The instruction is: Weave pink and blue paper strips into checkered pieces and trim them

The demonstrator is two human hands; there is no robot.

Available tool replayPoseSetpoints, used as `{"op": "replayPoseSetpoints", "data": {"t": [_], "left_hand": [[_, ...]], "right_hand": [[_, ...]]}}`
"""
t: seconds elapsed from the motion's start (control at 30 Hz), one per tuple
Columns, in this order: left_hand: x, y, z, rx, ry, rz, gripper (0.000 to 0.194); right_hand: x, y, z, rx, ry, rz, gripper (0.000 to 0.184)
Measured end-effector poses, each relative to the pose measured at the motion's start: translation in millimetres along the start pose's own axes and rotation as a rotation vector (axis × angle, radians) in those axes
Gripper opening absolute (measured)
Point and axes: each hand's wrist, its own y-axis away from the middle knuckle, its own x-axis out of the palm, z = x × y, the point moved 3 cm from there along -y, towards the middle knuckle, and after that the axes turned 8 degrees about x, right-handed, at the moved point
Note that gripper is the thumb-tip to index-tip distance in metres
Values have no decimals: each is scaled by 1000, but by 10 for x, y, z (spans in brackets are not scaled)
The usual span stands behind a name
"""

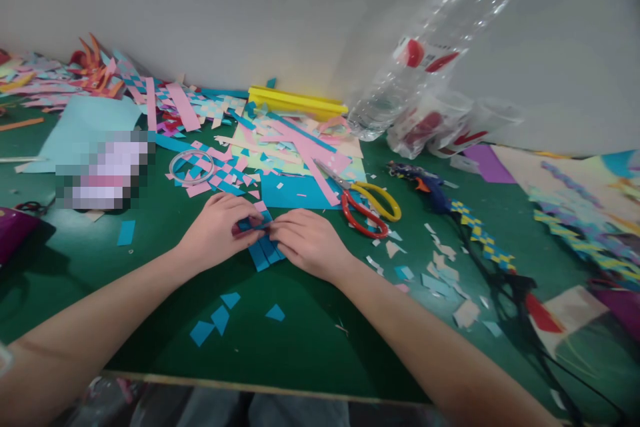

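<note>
Blue paper strips point(260, 257) lie side by side over the green table, slanting down between my two hands. My left hand point(217, 223) is closed, thumb and fingers pinching the strips' upper part from the left. From the right, my right hand point(310, 240) pinches the same blue paper, its fingertips close to the left ones. The fingers hide where the strips meet and how they are joined. Just behind my hands is a blue paper sheet point(295, 192). Scissors point(357, 203) with one red and one yellow handle rest beyond my right hand.
Pink and blue woven paper, scraps and a clear tape roll point(191, 167) spread behind. A yellow bar point(297, 103) lies by the wall, near a large plastic bottle point(430, 47). A glue gun point(430, 190) with a cord lies right. Blue offcuts point(220, 319) lie in front.
</note>
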Motion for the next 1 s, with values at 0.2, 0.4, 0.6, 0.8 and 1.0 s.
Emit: {"op": "replayPoseSetpoints", "data": {"t": [0.2,0.4,0.6,0.8,1.0], "left_hand": [[-47,11,16,27,-16,119,23],[-74,-14,-13,-34,63,180,30],[-21,-6,32,-50,59,179,29],[25,6,102,-15,51,157,16],[21,5,93,22,24,181,17]], "right_hand": [[8,6,-1,-13,1,-11,18],[-15,10,-24,11,-120,-90,17],[-60,4,-18,61,-151,-161,17],[-31,6,-47,76,-161,-115,19],[-18,17,-38,-34,-163,-37,16]]}}
